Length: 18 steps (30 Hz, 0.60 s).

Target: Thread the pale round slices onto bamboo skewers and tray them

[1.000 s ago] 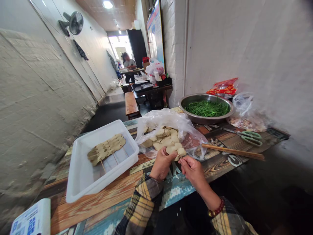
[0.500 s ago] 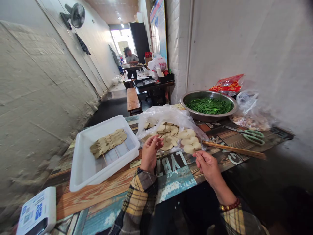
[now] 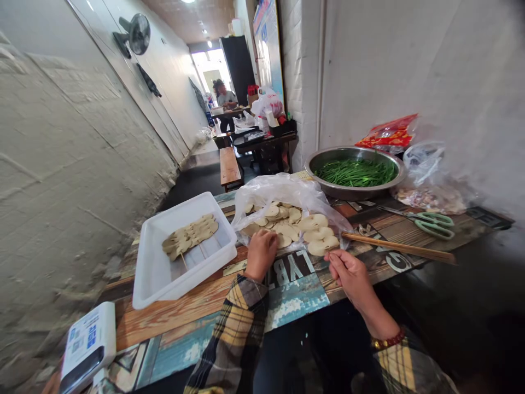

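Observation:
My left hand point(image 3: 262, 253) is at the near edge of a heap of pale, thin round slices point(image 3: 285, 214) on a clear plastic bag point(image 3: 283, 189). Its fingers are curled down against the slices, with the fingertips hidden. My right hand point(image 3: 346, 269) is closed in a pinch at the near end of a row of overlapping slices point(image 3: 320, 235). The pinch appears to be on a thin skewer through that row, though the stick hardly shows. Left of the bag, a white plastic tray point(image 3: 152, 282) holds finished-looking skewered slices point(image 3: 191, 235), their sticks pointing towards me.
Bare skewers point(image 3: 402, 249) lie right of the bag, near green-handled scissors point(image 3: 432, 224). Behind stand a metal bowl point(image 3: 314, 180) of green stalks and a bag of pinkish pieces point(image 3: 430, 197). A white box-shaped device point(image 3: 88, 345) stands front left. Another person point(image 3: 225, 98) is far back.
My left hand has lowered from above the slices down onto the heap's near edge. My right hand keeps its pinch beside the row. The whole view has shifted slightly.

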### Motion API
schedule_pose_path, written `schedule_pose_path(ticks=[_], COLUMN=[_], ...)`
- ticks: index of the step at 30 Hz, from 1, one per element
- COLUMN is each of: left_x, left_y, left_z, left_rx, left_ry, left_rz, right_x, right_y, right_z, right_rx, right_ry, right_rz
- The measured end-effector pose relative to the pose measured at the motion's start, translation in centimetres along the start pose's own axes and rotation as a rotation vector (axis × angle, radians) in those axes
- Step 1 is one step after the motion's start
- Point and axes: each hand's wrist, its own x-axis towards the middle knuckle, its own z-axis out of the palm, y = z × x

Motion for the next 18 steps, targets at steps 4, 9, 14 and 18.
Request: schedule_pose_path(ticks=[4, 9, 14, 18], left_x=[-0.33, -0.47, -0.43, -0.26], left_y=[0.03, -0.06, -0.16, 0.07], left_z=[0.20, 0.26, 0.30, 0.15], left_rx=[0.142, 0.196, 0.178, 0.099], left_ry=[-0.046, -0.052, -0.061, -0.024], left_rz=[0.057, 0.051, 0.022, -0.014], right_x=[-0.05, -0.03, 0.04, 0.00], right_y=[-0.06, -0.08, -0.05, 0.01], right_z=[0.04, 0.00, 0.05, 0.05], right_rx=[0.026, 0.014, 0.005, -0.009], right_ry=[0.013, 0.015, 0.015, 0.021], right_rz=[0.007, 0.006, 0.016, 0.018])
